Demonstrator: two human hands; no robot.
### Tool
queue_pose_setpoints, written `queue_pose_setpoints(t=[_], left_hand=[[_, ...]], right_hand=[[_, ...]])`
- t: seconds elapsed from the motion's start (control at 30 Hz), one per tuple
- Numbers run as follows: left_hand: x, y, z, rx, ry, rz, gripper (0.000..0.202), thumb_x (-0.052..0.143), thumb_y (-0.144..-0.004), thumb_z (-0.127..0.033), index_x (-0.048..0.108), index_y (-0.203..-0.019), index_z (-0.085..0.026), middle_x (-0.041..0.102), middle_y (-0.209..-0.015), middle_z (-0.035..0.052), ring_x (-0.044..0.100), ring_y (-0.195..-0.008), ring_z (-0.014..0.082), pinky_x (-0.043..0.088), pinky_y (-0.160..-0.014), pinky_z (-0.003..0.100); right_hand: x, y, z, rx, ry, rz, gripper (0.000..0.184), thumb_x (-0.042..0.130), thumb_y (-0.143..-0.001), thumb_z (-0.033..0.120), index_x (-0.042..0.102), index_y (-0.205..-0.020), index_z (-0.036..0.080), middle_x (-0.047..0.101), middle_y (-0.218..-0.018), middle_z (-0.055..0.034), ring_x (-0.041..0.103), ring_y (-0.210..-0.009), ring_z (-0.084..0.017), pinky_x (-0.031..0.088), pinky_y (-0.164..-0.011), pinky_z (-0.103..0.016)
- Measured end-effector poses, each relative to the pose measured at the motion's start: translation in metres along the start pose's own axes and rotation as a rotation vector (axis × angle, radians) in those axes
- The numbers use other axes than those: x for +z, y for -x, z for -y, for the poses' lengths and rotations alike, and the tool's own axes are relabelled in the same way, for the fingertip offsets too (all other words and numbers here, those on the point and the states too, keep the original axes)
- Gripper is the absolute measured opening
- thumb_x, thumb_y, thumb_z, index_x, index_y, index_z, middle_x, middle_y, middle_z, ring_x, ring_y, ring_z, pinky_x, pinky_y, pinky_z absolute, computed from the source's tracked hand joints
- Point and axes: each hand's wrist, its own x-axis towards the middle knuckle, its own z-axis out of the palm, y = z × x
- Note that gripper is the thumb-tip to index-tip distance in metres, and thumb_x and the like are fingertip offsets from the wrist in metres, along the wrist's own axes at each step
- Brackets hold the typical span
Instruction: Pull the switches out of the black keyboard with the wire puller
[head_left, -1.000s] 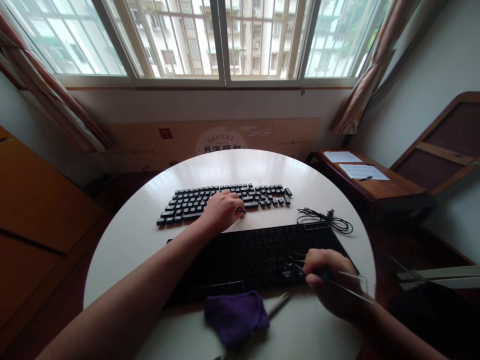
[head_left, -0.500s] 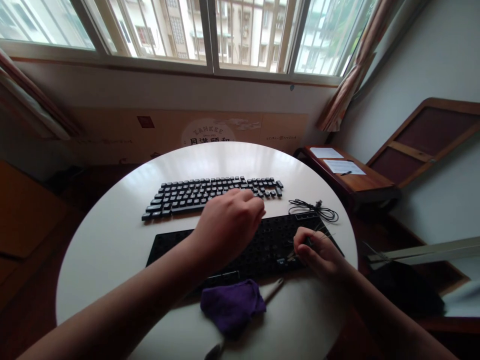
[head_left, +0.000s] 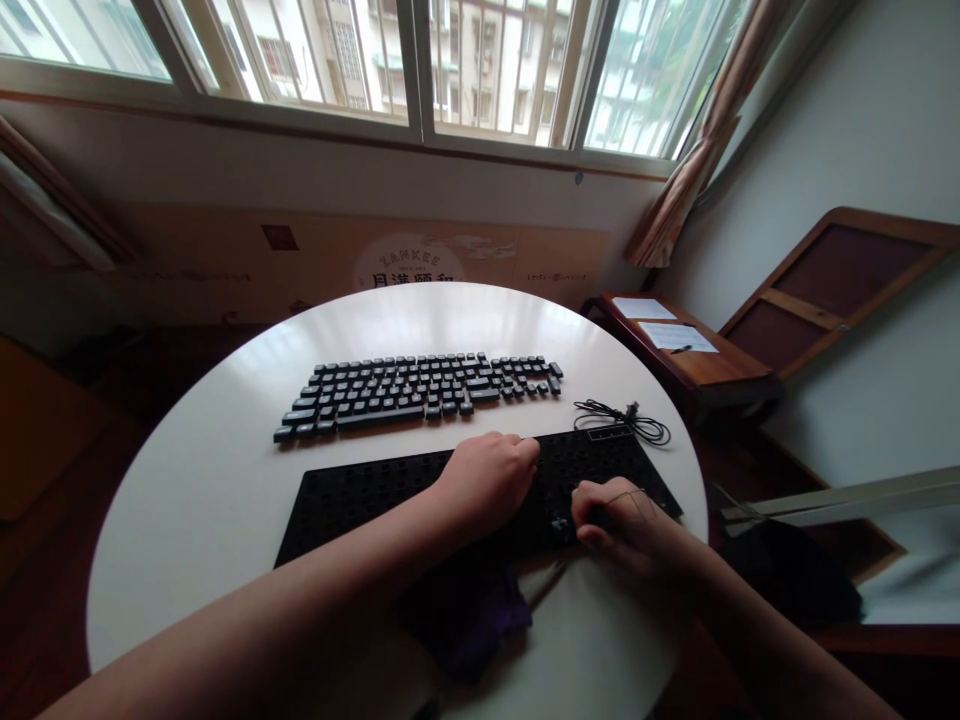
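Observation:
A black keyboard base (head_left: 352, 495) with bare key sockets lies near me on the round white table (head_left: 217, 480). Behind it, loose black keycaps (head_left: 420, 388) are laid out in keyboard order. My left hand (head_left: 487, 478) rests on the middle of the base with its fingers curled under; whatever they hold is hidden. My right hand (head_left: 622, 522) is closed on a thin wire keycap puller (head_left: 634, 498) at the base's right end.
A coiled black cable (head_left: 622, 420) lies at the base's far right corner. A purple cloth (head_left: 469, 612) and a slim pen-like tool (head_left: 546, 582) sit by the near edge. A low wooden side table (head_left: 697, 372) with papers stands to the right.
My left hand came back from the row of loose keycaps and settled on the keyboard base. My right hand shifted slightly left along the base with the wire puller. The view tilted down.

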Motion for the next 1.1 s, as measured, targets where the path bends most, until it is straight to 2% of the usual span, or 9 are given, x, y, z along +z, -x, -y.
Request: queue_pose_setpoints(t=[0.1,0.3,0.5,0.57,0.7,0.77,0.87,0.97,1.1], left_hand=[[0.001,0.0,-0.001,-0.013,-0.007,-0.007,0.014,0.05,-0.094,-0.026,0.06,-0.085,-0.02,0.071,-0.086,0.005,0.068,-0.08,0.0233,0.05,-0.066,0.032],[0.005,0.0,-0.001,-0.043,-0.034,0.004,0.013,0.051,-0.094,-0.029,0.06,-0.088,-0.021,0.071,-0.088,0.0041,0.068,-0.082,0.0234,0.049,-0.066,0.032],[0.0,-0.002,-0.003,-0.09,-0.027,0.039,0.012,0.052,-0.093,-0.03,0.059,-0.087,-0.021,0.071,-0.089,0.0036,0.068,-0.085,0.0238,0.047,-0.065,0.031],[-0.001,-0.002,-0.004,-0.102,-0.028,0.051,0.013,0.052,-0.093,-0.03,0.059,-0.087,-0.022,0.071,-0.089,0.0036,0.068,-0.085,0.0241,0.047,-0.065,0.031],[0.001,-0.002,-0.004,-0.104,-0.027,0.058,0.013,0.052,-0.093,-0.03,0.06,-0.088,-0.022,0.071,-0.091,0.0038,0.068,-0.086,0.0242,0.046,-0.065,0.032],[0.0,-0.002,-0.003,-0.102,-0.018,0.057,0.013,0.051,-0.093,-0.03,0.06,-0.089,-0.022,0.071,-0.091,0.004,0.067,-0.086,0.0239,0.046,-0.065,0.031],[-0.01,-0.002,-0.001,-0.083,0.015,0.089,0.014,0.051,-0.093,-0.029,0.062,-0.088,-0.021,0.071,-0.09,0.0049,0.066,-0.084,0.0231,0.045,-0.066,0.031],[-0.03,0.001,-0.002,-0.045,0.123,0.141,0.015,0.055,-0.092,-0.031,0.066,-0.089,-0.021,0.07,-0.092,0.0045,0.066,-0.084,0.0215,0.046,-0.07,0.03],[-0.052,0.005,-0.013,0.082,0.311,0.148,0.014,0.067,-0.086,-0.03,0.069,-0.099,-0.024,0.071,-0.097,0.0015,0.065,-0.087,0.0187,0.046,-0.074,0.027]], right_hand=[[0.002,0.003,-0.003,-0.009,-0.006,-0.015,0.03,0.046,-0.102,0.042,0.052,-0.085,0.018,0.057,-0.072,-0.0002,0.05,-0.061,-0.01,0.037,-0.06,-0.021],[0.005,0.009,-0.011,0.061,-0.046,-0.118,0.033,0.045,-0.102,0.044,0.05,-0.084,0.018,0.055,-0.073,-0.0004,0.05,-0.064,-0.011,0.038,-0.062,-0.021],[0.006,0.008,-0.014,0.09,-0.128,-0.124,0.035,0.05,-0.1,0.047,0.051,-0.082,0.017,0.05,-0.068,0.001,0.045,-0.06,-0.009,0.034,-0.057,-0.021],[0.009,0.009,-0.017,0.117,-0.271,-0.14,0.035,0.051,-0.099,0.048,0.049,-0.083,0.018,0.047,-0.067,0.0022,0.042,-0.056,-0.008,0.032,-0.053,-0.019],[0.02,0.017,-0.028,0.184,-0.759,-0.315,0.036,0.043,-0.102,0.055,0.04,-0.088,0.021,0.039,-0.067,0.0057,0.032,-0.045,-0.005,0.025,-0.041,-0.016],[0.024,0.02,-0.033,0.189,-0.821,-0.328,0.036,0.047,-0.1,0.054,0.039,-0.088,0.022,0.039,-0.065,0.0063,0.033,-0.045,-0.005,0.025,-0.041,-0.016],[0.023,0.02,-0.032,0.212,-0.711,-0.314,0.034,0.051,-0.099,0.052,0.041,-0.089,0.021,0.039,-0.063,0.0064,0.034,-0.047,-0.006,0.024,-0.043,-0.016],[0.014,0.014,-0.02,0.217,-0.447,-0.295,0.033,0.051,-0.1,0.05,0.046,-0.089,0.019,0.04,-0.064,0.005,0.035,-0.052,-0.007,0.028,-0.048,-0.018],[-0.004,0.004,0.001,0.132,-0.122,-0.269,0.029,0.052,-0.1,0.045,0.053,-0.088,0.018,0.048,-0.07,0.0016,0.043,-0.061,-0.009,0.034,-0.057,-0.021]])
